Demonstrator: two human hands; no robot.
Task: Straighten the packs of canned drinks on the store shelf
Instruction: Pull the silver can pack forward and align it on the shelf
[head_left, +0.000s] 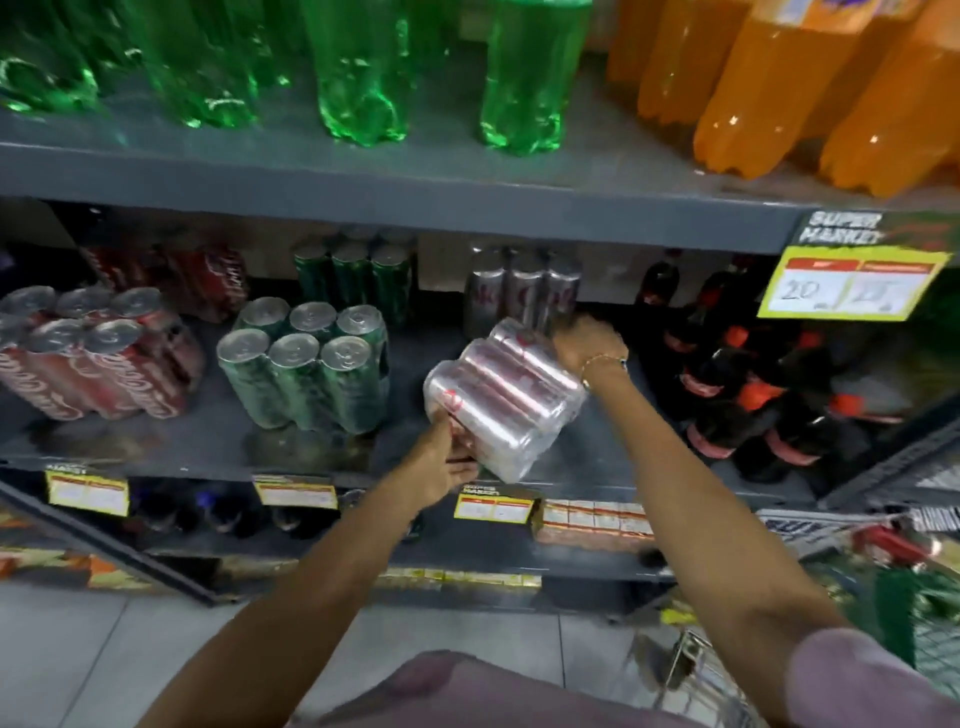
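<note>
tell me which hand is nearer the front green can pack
Left. The left hand grips the tilted silver pack's near end, just right of the green can pack; the right hand holds its far end, farther right.

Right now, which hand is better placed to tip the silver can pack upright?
Probably the right hand: it grips the far upper end of the tilted silver can pack, while the left hand supports the near lower end.

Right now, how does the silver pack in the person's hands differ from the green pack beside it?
The silver pack lies tipped on its side, held by the left hand and right hand; the green pack stands upright, untouched. The silver pack shows can sides, the green pack its tops. Both are shrink-wrapped cans on one shelf.
</note>
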